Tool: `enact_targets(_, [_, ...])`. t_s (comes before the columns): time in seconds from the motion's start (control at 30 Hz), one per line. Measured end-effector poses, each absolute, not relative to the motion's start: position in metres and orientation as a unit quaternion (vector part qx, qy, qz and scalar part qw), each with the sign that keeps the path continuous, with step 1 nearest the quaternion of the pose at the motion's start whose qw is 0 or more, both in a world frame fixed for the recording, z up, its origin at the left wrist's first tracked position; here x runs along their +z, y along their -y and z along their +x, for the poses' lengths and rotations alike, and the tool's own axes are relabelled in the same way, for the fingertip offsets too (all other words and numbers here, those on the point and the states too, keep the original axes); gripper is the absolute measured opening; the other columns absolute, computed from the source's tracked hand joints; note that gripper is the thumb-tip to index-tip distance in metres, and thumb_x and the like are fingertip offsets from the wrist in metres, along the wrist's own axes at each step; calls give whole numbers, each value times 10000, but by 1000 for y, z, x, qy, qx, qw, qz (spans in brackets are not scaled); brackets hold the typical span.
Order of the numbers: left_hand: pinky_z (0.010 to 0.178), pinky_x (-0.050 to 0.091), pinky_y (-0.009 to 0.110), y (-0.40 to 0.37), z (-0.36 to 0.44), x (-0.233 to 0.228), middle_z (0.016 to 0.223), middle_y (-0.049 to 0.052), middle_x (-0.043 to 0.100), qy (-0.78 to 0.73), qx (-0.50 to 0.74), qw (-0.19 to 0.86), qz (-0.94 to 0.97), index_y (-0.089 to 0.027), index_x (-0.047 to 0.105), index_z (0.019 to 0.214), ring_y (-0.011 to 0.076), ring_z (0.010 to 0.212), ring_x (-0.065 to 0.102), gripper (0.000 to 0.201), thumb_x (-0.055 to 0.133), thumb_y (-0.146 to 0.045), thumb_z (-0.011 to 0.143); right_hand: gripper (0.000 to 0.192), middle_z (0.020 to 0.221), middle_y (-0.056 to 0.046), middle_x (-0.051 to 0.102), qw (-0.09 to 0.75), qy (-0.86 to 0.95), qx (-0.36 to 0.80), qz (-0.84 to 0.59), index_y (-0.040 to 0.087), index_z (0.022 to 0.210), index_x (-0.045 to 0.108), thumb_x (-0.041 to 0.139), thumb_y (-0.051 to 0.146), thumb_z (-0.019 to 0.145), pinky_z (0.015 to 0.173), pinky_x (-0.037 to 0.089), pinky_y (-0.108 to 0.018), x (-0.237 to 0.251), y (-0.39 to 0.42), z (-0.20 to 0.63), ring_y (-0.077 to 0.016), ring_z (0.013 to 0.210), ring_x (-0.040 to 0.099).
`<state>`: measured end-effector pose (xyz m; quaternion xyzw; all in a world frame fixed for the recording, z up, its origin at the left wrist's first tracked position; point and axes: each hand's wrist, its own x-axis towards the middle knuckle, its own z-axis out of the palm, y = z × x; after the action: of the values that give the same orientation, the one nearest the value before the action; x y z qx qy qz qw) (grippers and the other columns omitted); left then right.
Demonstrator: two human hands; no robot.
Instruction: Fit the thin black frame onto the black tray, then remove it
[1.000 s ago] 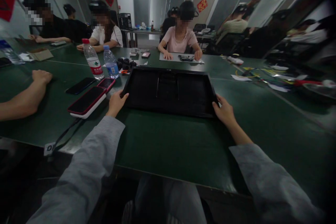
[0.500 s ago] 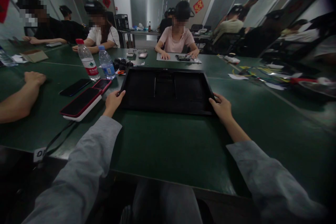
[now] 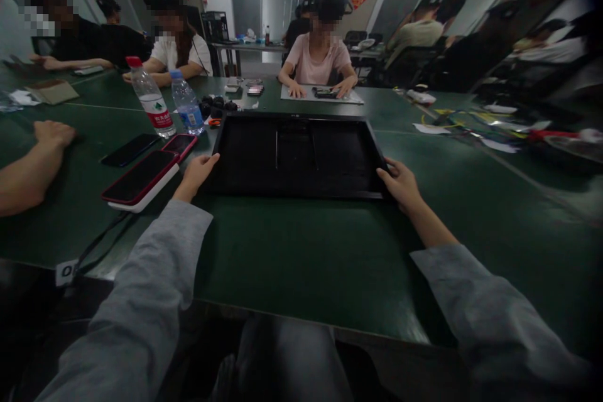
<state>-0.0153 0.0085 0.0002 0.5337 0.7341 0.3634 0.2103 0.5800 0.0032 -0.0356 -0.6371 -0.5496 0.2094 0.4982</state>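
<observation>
A shallow, rectangular black tray-like casing (image 3: 249, 157) lies on the green table in front of me, its raised rim facing up. Two thin upright lines and a recess mark its middle. My left hand (image 3: 195, 173) grips its left side, thumb on the rim and the other fingers mostly hidden. At the opposite end, my right hand (image 3: 400, 183) is closed around the right edge, with the thumb over the near corner. Both my arms are in grey sleeves.
Left of the casing are a red-rimmed phone-like device (image 3: 141, 177), a dark phone (image 3: 130, 149), a red-capped bottle (image 3: 155, 107) and a blue-capped bottle (image 3: 187, 107). Another person's forearm (image 3: 32, 169) rests at far left. Cables (image 3: 466, 122) lie at right. A person (image 3: 320, 59) sits opposite.
My view has shifted slightly, so the table's things sit a little higher in the picture. Both hands stay on the casing's sides, and the casing itself has hardly moved.
</observation>
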Motion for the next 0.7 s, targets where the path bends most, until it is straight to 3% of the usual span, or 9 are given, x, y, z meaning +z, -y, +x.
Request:
enact_targets(0.1, [875,553,350,-6,-18,4,949,89,778,-729,377,245,516,-184,739,907,270,971,709,457,655,-633,900,671,1045,-78,783,490,555,210,-639,261,1411,639,761,530,808,977,619,-614,-38,-7,583,-330,987,764])
enact_targets(0.23, [852,551,330,3,-17,13,943,76,775,-702,419,279,504,-177,739,936,252,937,700,535,651,-703,894,695,1004,-66,777,491,568,209,-626,253,1432,619,746,557,820,955,623,-626,-41,-7,583,-323,946,763])
enact_targets(0.43, [823,528,325,5,-16,17,899,80,757,-721,340,206,568,-176,722,866,268,930,693,543,576,-695,938,643,1072,-109,769,477,590,140,-636,218,1422,633,706,544,873,1035,582,-605,-36,0,571,-332,1047,746])
enact_targets(0.6, [965,516,404,5,-13,14,1112,144,786,-741,309,137,580,-181,758,1025,333,1120,694,547,493,-659,1003,561,1119,-129,747,456,591,88,-660,200,1394,645,645,520,933,1076,543,-583,-21,8,557,-331,1127,707])
enact_targets(0.7, [1065,471,501,17,-4,21,1258,202,755,-759,323,73,560,-155,718,1280,394,1234,656,605,489,-652,1023,467,1293,-187,683,432,585,10,-686,193,1389,646,528,460,1025,1159,434,-637,-3,21,539,-369,1283,611])
